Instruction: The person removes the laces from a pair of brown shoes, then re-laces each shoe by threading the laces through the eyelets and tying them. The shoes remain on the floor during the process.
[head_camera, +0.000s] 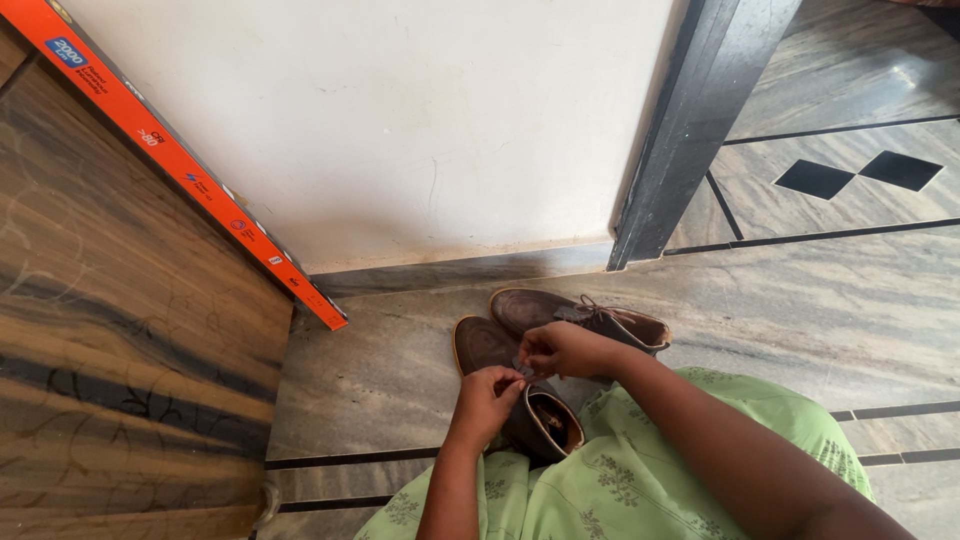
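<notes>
Seen from the head camera, looking steeply down, both forearms reached forward from the bottom edge of the frame, over a lap covered in green patterned cloth. The left hand was bent at the wrist with its fingers curled inward, the fingertips pinched together on what looked like a dark lace. The right hand sat just above and to the right of it, the fingers likewise drawn together and gripping the lace, so that the two hands nearly met.

Directly under the hands stood the near brown shoe, toe pointing away from the person, its open collar facing the camera just beside the left wrist. The lace showed only as a small dark strip between the two sets of fingertips. The second brown shoe lay just behind the first, touching or almost touching it, angled to the right, with its laces visible near the tongue.

Both shoes rested on a grey stone floor near a white wall. A wooden panel with an orange strip along its edge filled the left side, and a dark door frame rose at the right.

The hands covered the middle of the near shoe, so its eyelets could not be seen. Whether the lace was knotted could not be told. Both elbows were cut off by the frame.
</notes>
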